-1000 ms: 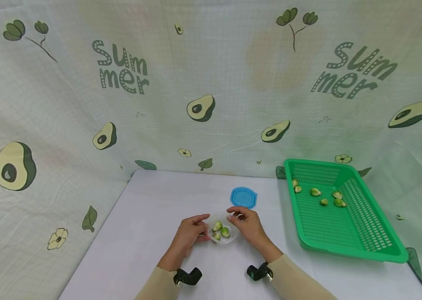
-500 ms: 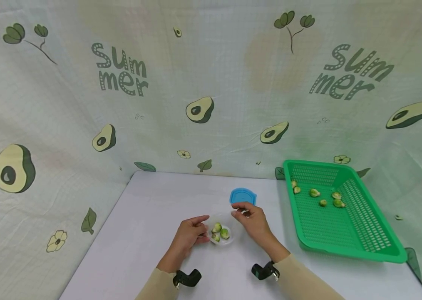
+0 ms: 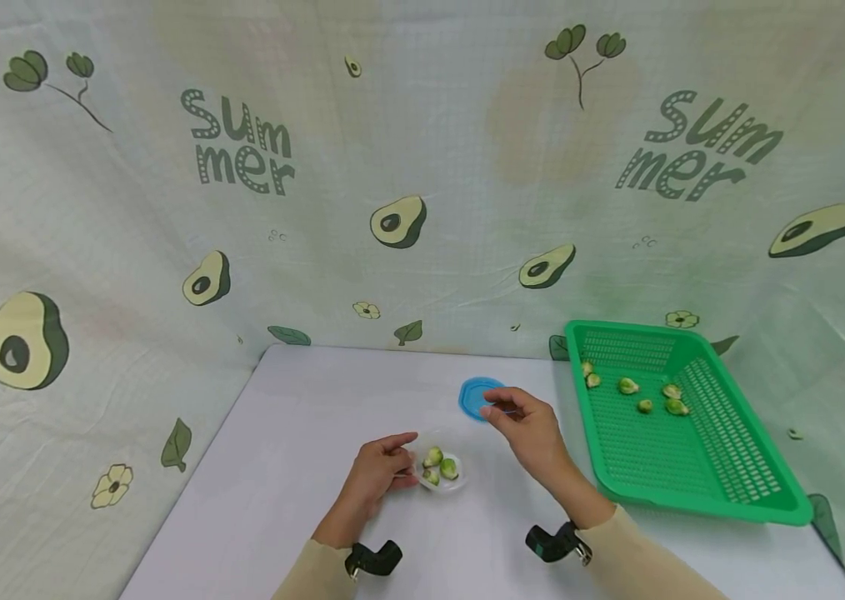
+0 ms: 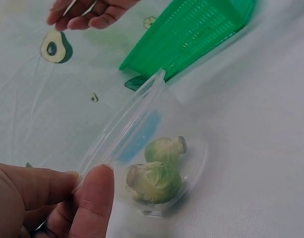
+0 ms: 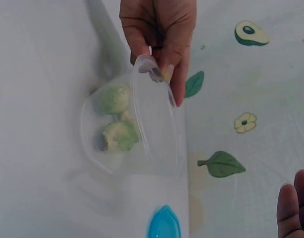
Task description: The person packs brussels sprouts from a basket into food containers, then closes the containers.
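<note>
Left hand pinches the clear bowl at its 9 o'clock rim, presumably steadying the sprouts inside. Right hand, relaxed, holds nothing near the blue lid, at the bowl's 1 o'clock.

the patterned cloth reads "summer" (twice, on two lines).

Pale cloth hangs behind and on both sides of a white table, printed with halved avocados, green leaves, pale yellow flowers and, twice, grey-green "summer" lettering. Creases mark it at the far right. The light is soft and even; a faint grid, perhaps the weave, is hard to make out.
</note>
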Demonstrator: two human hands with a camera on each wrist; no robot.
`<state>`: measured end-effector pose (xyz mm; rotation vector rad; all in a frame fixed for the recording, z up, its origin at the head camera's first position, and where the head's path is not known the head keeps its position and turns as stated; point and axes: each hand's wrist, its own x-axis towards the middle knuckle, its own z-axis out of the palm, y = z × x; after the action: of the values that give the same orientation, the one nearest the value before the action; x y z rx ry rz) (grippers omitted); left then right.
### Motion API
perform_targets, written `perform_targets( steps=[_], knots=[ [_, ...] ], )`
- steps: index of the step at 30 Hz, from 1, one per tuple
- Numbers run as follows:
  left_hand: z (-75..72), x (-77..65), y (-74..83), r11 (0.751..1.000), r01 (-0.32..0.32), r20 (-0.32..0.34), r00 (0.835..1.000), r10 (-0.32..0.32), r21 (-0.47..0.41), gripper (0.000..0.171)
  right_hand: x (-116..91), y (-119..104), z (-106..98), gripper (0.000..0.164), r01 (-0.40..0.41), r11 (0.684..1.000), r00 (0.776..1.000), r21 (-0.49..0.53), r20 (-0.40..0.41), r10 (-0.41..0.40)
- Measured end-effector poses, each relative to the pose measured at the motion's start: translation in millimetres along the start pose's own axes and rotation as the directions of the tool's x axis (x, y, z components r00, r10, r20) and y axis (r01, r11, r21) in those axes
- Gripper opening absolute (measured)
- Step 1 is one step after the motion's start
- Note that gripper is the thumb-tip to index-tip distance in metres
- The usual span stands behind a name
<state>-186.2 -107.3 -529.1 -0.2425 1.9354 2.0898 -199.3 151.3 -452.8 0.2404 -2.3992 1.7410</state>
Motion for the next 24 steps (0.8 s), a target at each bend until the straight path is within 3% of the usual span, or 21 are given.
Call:
perform_targets(
  steps=[8,14,17,24],
  knots=[
    [-2.5,1.4,-1.8,1.000,-0.009,0.003,1.000,0.009,-0.001,0.046,8.1,-17.2,-26.4,0.023,0.066,0.995,0.998,-0.070,0.007,-0.066],
    [-2.5,1.8,-3.6,1.000,-0.007,0.002,1.000,0.007,-0.003,0.047,21.8,-17.4,-55.8,0.022,0.133,0.987,0.988,-0.085,-0.066,-0.139],
    [-2.8,1.4,-3.1,1.000,-0.009,0.000,1.000,0.009,-0.002,0.047,28.4,-16.1,-74.8,0.024,0.099,0.985,0.989,-0.141,-0.099,-0.113],
    [-1.5,-0.6,-0.4,1.000,-0.024,0.001,1.000,0.024,0.011,0.047,38.6,-3.0,-123.0,0.034,0.055,0.971,0.994,-0.234,-0.079,-0.076]
  ],
)
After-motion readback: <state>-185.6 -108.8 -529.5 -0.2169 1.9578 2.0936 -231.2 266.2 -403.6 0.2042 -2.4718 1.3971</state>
